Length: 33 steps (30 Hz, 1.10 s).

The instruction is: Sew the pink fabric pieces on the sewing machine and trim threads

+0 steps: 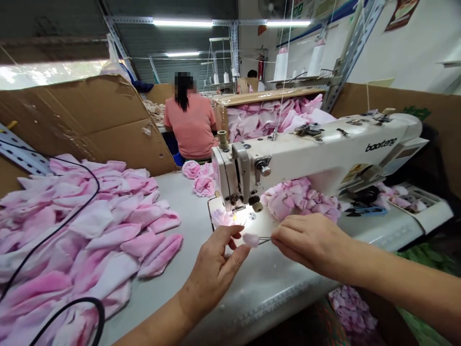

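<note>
A small pale pink fabric piece [251, 240] lies at the thumb and fingertips of my left hand [212, 262], which is curled in a pinch around its edge. My right hand [308, 240] is closed on a thin two-pronged metal tool [265, 239], apparently tweezers, whose tips reach into the fabric piece. Just beyond my left fingers, a pink fabric flower [221, 217] sits by the needle area of the white sewing machine [309, 149]. The machine's lamp lights that spot.
Pink fabric pieces [90, 230] pile up on the left of the table [194, 283]. Fabric roses [204, 185] stand behind the machine head, and petal clusters [302, 199] under its arm. Blue-handled snips [367, 210] lie right. A person [190, 122] sits ahead, near a fabric-filled carton [221, 120].
</note>
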### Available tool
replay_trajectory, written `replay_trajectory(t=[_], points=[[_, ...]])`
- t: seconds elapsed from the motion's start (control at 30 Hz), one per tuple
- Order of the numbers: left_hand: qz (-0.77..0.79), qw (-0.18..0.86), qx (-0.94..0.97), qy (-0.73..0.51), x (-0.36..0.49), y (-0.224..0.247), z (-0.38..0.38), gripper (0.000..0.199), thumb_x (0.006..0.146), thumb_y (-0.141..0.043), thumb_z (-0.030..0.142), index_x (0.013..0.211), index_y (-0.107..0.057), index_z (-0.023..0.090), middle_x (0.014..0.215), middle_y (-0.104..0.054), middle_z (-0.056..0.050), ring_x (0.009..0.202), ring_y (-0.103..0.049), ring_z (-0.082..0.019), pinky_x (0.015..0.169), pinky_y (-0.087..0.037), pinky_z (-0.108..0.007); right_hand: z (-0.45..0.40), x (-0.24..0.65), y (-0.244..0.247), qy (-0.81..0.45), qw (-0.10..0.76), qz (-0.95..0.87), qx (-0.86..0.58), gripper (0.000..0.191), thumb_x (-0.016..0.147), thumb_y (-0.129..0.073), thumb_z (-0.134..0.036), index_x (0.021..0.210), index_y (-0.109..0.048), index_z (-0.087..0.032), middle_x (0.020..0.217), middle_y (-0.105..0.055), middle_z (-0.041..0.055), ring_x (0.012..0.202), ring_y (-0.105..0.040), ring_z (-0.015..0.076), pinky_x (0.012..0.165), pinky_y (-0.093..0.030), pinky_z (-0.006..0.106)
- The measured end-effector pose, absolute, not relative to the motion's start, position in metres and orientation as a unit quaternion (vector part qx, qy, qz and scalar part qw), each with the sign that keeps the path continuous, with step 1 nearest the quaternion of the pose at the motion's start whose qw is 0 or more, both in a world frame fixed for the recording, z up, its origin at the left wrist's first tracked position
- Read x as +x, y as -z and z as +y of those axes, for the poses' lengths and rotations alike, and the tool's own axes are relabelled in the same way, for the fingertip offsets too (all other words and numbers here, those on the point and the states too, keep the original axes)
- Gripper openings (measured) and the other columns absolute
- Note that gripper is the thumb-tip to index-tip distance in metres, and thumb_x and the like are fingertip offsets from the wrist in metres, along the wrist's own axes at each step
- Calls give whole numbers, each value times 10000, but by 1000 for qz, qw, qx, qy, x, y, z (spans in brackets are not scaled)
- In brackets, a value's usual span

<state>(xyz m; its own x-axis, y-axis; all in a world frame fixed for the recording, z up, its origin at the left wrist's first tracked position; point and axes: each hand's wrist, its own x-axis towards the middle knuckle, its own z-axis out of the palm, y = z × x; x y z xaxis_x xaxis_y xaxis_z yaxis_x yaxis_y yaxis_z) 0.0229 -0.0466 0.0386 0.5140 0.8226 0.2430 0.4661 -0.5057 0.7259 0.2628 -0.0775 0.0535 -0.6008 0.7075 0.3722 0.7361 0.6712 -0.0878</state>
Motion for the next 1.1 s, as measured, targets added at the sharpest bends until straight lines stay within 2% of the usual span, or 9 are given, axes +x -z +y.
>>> replay_trajectory(t=[0.1,0.2,0.33,0.53,0.83,0.97,1.1], points=[[401,354,788,-305,21,-41,-51,268,920,-539,372,1076,-647,182,860,-661,-35,722,-591,-141,635,-477,-240,-83,253,-52,46,188,-911,-365,176,938,-458,-125,829,-591,-162,726,-588,7,645,-496,153,551,-275,317],[389,386,780,-302,16,-39,-55,219,922,-548,344,961,-694,186,810,-673,-19,704,-590,-132,637,-455,-228,-84,249,-49,52,184,-920,-341,143,920,-481,-104,828,-570,-166,738,-573,2,650,-472,156,565,-281,320],[372,385,785,-311,10,-35,-59,189,916,-573,305,863,-699,175,753,-664,-9,685,-572,-117,646,-440,-213,-85,244,-46,53,183,-923,-335,120,914,-501,-115,831,-568,-172,731,-567,-3,642,-464,160,555,-274,325],[360,339,804,-331,1,-29,-61,133,900,-580,249,910,-687,169,758,-657,-20,679,-572,-120,639,-453,-217,-86,238,-41,63,196,-918,-339,154,943,-483,-167,837,-594,-172,719,-583,3,621,-478,152,550,-286,320],[325,333,817,-342,-8,-23,-62,149,912,-549,199,951,-690,171,811,-629,-51,720,-575,-129,655,-470,-230,-89,235,-41,31,196,-927,-319,178,958,-456,-149,847,-595,-156,716,-566,3,620,-469,152,555,-298,325],[325,345,813,-338,-7,-24,-62,176,912,-540,191,964,-706,173,847,-613,-62,737,-565,-133,654,-460,-237,-88,230,-42,20,230,-920,-316,210,956,-447,-133,821,-607,-144,684,-565,5,602,-472,147,542,-297,320],[358,392,769,-358,-6,-24,-64,161,898,-568,204,922,-727,189,836,-613,-51,729,-562,-130,635,-441,-228,-86,230,-42,-19,261,-901,-345,164,946,-476,-165,907,-629,-123,701,-574,23,624,-497,150,551,-314,310]])
